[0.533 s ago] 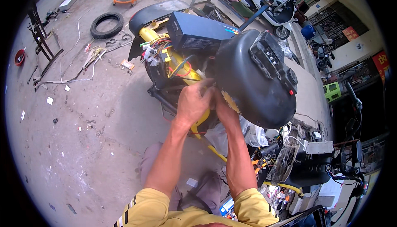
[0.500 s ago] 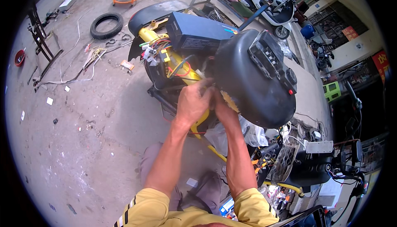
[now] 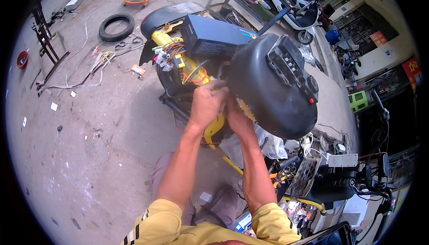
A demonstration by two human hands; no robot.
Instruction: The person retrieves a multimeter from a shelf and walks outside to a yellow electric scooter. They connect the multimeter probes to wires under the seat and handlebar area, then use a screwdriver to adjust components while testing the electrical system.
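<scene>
Meeting at the left edge of a rounded black shell (image 3: 268, 84), the left hand (image 3: 206, 104) and right hand (image 3: 233, 111) sit close together above a yellow frame (image 3: 213, 132). The left hand's fingers curl inward; the right hand is partly hidden beside the shell. Whether either one pinches anything, I cannot tell. The shell leans to the right of both hands, a ragged tan patch (image 3: 246, 110) at its lower edge. Farther off, coloured wires (image 3: 177, 47) bunch beside a dark box (image 3: 214, 35). A tyre (image 3: 114, 37) lies on the floor (image 3: 89, 155), well apart.
</scene>
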